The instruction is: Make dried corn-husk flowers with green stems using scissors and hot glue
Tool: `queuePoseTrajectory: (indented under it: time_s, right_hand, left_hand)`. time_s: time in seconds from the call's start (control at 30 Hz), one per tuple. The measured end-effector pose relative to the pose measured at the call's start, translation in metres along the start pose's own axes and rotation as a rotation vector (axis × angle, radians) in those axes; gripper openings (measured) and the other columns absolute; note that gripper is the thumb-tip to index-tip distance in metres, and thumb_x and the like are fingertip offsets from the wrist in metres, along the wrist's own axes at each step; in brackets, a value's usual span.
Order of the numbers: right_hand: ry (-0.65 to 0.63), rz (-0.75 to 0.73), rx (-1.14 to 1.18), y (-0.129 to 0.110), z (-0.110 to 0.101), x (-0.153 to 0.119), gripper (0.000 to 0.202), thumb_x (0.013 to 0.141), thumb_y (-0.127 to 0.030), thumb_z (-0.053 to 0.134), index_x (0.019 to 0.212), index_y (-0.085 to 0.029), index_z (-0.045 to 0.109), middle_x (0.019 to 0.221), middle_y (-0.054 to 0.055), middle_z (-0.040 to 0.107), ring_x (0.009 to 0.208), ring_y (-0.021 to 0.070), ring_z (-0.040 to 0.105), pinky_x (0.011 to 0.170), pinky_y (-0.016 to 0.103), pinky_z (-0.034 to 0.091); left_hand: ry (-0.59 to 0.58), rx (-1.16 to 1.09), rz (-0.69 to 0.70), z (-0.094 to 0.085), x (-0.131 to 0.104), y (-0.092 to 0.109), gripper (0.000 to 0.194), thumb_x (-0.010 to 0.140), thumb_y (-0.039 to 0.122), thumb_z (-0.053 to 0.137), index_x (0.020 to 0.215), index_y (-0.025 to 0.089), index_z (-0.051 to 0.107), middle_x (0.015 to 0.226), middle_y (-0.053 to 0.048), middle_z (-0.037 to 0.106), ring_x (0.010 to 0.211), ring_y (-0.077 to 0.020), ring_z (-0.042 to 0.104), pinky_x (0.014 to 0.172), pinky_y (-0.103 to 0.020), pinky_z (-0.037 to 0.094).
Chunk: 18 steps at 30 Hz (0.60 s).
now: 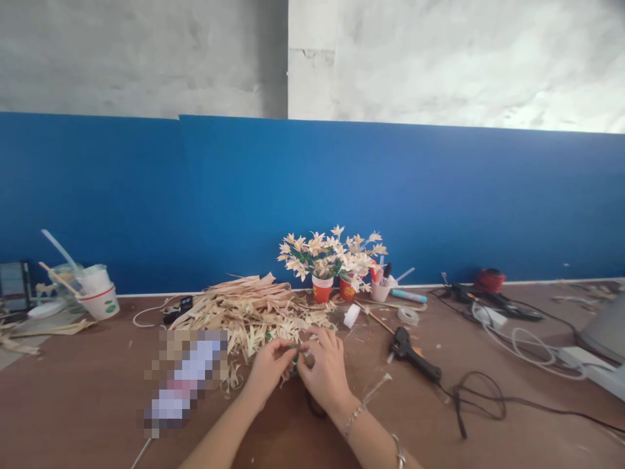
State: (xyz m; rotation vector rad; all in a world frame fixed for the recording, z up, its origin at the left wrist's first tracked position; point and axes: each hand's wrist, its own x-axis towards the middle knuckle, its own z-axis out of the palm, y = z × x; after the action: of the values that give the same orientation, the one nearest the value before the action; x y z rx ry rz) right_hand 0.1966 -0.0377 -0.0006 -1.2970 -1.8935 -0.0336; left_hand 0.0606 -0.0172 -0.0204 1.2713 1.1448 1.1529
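Observation:
My left hand (269, 372) and my right hand (326, 370) come together over the table, just in front of a heap of dried husk strips (263, 312). Thumb and fingers of each are pinched around a small green piece (294, 355), mostly hidden by the fingertips; its exact kind is not clear. A dark rounded object (315, 405) lies partly covered beneath my right hand. Behind the heap, pale husk flowers (322, 251) on green stems stand in red paper cups (322, 291).
To the right lie a black glue gun (415, 355) with its cord, a white tape roll (350, 316), a clear tape roll (408, 316) and tangled cables (517, 342). A pixelated phone-like object (188, 378) lies left. A white cup (101, 303) stands farther left. A blue partition (234, 202) closes the back.

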Motion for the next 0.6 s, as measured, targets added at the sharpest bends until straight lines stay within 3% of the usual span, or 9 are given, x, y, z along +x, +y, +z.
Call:
queuePoseTrajectory:
  time_s: [0.4, 0.6]
  right_hand:
    - [0.119, -0.012, -0.034, 0.002, 0.002, 0.001, 0.01, 0.067, -0.012, 0.057, 0.07, -0.021, 0.058, 0.098, 0.003, 0.056, 0.096, 0.0207, 0.045, 0.082, 0.034, 0.029]
    - [0.092, -0.027, 0.009, 0.0, 0.0, 0.0, 0.01, 0.067, -0.013, 0.058, 0.073, -0.021, 0.06, 0.099, 0.003, 0.056, 0.097, 0.0212, 0.045, 0.082, 0.035, 0.029]
  left_hand:
    - [0.029, -0.238, -0.074, 0.007, -0.011, 0.012, 0.021, 0.061, 0.032, 0.067, 0.064, 0.014, 0.057, 0.049, 0.002, 0.058, 0.047, -0.0095, 0.052, 0.04, -0.017, 0.037]
    - [0.04, -0.201, -0.086, 0.006, -0.007, 0.01, 0.026, 0.06, 0.035, 0.068, 0.072, 0.013, 0.06, 0.052, 0.002, 0.061, 0.044, -0.0096, 0.053, 0.041, -0.019, 0.041]
